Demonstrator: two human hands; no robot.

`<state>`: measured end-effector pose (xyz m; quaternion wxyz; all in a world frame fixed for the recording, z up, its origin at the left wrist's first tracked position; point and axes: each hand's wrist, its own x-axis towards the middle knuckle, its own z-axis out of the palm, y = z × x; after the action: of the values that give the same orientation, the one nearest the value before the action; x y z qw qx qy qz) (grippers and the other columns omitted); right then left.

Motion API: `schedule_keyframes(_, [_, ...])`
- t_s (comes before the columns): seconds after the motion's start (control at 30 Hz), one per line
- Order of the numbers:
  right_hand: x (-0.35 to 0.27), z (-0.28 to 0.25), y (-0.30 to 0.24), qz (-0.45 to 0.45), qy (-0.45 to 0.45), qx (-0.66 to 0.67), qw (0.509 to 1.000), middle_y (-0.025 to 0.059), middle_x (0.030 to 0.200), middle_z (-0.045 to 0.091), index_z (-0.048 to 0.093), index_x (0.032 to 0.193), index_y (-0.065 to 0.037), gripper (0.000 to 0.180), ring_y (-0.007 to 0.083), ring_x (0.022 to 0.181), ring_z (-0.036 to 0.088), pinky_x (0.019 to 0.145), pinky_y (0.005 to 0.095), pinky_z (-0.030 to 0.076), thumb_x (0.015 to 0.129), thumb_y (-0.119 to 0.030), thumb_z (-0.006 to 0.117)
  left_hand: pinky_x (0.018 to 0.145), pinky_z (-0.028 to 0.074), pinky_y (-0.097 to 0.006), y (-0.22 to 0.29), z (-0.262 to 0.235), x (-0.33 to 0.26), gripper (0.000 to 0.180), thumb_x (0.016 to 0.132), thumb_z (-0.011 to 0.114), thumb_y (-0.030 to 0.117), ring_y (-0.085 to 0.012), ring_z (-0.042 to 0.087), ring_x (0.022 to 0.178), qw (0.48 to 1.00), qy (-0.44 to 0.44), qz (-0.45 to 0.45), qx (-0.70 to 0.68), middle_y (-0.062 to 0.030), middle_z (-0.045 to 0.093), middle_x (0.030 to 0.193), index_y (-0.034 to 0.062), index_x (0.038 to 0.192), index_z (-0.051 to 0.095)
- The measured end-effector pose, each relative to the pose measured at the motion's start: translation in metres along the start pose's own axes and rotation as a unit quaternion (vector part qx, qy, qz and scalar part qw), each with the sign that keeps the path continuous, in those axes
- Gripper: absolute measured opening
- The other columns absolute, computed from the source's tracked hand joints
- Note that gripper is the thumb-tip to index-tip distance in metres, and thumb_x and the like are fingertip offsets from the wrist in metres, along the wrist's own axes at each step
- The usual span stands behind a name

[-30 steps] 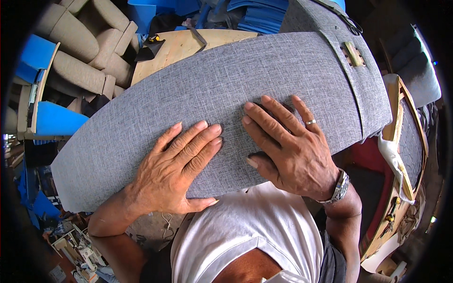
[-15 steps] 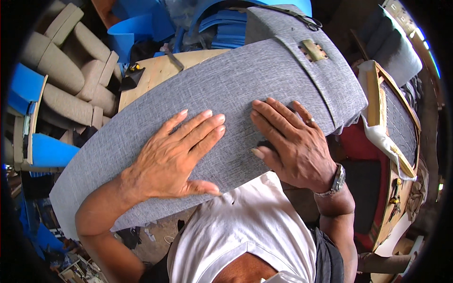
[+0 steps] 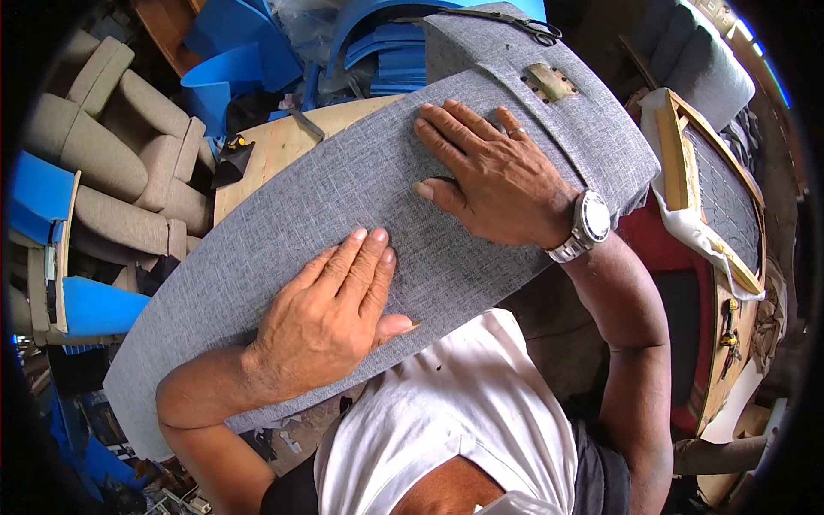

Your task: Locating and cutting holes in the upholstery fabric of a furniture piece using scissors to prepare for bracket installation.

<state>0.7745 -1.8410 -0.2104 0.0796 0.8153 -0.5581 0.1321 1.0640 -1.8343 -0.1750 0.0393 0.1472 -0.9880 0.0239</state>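
Note:
A long panel covered in grey woven fabric [image 3: 283, 215] lies in front of me, its outer edge curved. My left hand [image 3: 322, 313] rests flat on its near middle, fingers stretched out and thumb apart. Farther up and to the right, my right hand [image 3: 493, 176] lies palm down on the same fabric with its fingers spread. A watch [image 3: 592, 219] is on my right wrist. Neither hand holds anything. Beyond the right hand the fabric has a folded seam and a cut-out with a strip of wood [image 3: 551, 83] showing. Scissors [image 3: 539, 33] lie on the panel's far end.
A plywood board [image 3: 275, 146] juts out behind the panel, with a dark strip and a black-and-yellow tool on it. Beige upholstered sofas [image 3: 112, 154] stand at left. Blue curved pieces [image 3: 232, 86] are stacked behind. A wooden frame with dark webbing [image 3: 725, 193] leans at right.
My right hand has slid up and left over the fabric toward the far edge. My left hand has moved slightly down, its fingers closer together. The view has shifted a little.

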Motion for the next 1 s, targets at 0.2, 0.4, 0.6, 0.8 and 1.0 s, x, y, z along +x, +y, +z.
schedule_keyframes(0.2, [-0.029, -0.014, -0.019, -0.043, -0.039, 0.026, 0.998, 0.0181, 0.169, 0.042, 0.047, 0.16, -0.005, 0.075, 0.0337, 0.159, 0.035, 0.128, 0.0628, 0.022, 0.107, -0.059, 0.048, 0.109, 0.052, -0.05, -0.001, -0.003, -0.004, 0.066, 0.108, 0.053, 0.051, -0.0397, 0.063, 0.134, 1.0, 0.018, -0.001, 0.02, -0.0257, 0.063, 0.145, -0.0087, 0.134, 0.066])
schedule_keyframes(0.4, [-0.055, -0.031, -0.039, -0.032, -0.1, 0.088, 0.991, 0.0172, 0.17, 0.039, 0.048, 0.159, -0.005, 0.071, 0.0332, 0.16, 0.032, 0.131, 0.0599, 0.017, 0.107, -0.053, 0.054, 0.112, 0.048, -0.052, -0.012, -0.005, -0.003, 0.081, 0.104, 0.05, 0.064, -0.0367, 0.053, 0.145, 0.997, -0.003, -0.077, 0.01, -0.0207, 0.054, 0.157, -0.0063, 0.144, 0.059])
schedule_keyframes(0.6, [-0.052, -0.04, -0.06, -0.051, -0.127, 0.075, 0.988, 0.0129, 0.169, 0.043, 0.052, 0.158, -0.006, 0.069, 0.0313, 0.16, 0.034, 0.132, 0.0531, 0.015, 0.108, -0.054, 0.052, 0.116, 0.045, -0.051, -0.011, 0.001, -0.007, 0.089, 0.101, 0.053, 0.067, -0.0381, 0.051, 0.146, 0.996, -0.008, -0.075, 0.046, -0.0233, 0.054, 0.156, -0.0083, 0.148, 0.055])
schedule_keyframes(0.8, [-0.034, -0.018, -0.062, -0.038, -0.024, 0.05, 0.998, 0.0144, 0.164, 0.049, 0.057, 0.153, -0.004, 0.065, 0.0308, 0.155, 0.042, 0.126, 0.0571, 0.029, 0.104, -0.047, 0.061, 0.115, 0.048, -0.051, 0.002, -0.001, -0.017, 0.093, 0.102, 0.052, 0.068, -0.042, 0.054, 0.144, 0.99, -0.043, -0.107, 0.085, -0.0317, 0.054, 0.153, -0.014, 0.146, 0.054])
schedule_keyframes(1.0, [-0.058, -0.036, -0.068, 0.035, -0.084, 0.032, 0.995, 0.013, 0.169, 0.043, 0.054, 0.156, -0.007, 0.065, 0.0272, 0.158, 0.037, 0.128, 0.0576, 0.026, 0.105, -0.046, 0.061, 0.114, 0.05, -0.053, -0.005, -0.005, -0.023, 0.097, 0.101, 0.049, 0.073, -0.043, 0.056, 0.141, 0.986, -0.047, -0.125, 0.098, -0.0321, 0.056, 0.151, -0.0141, 0.144, 0.055])
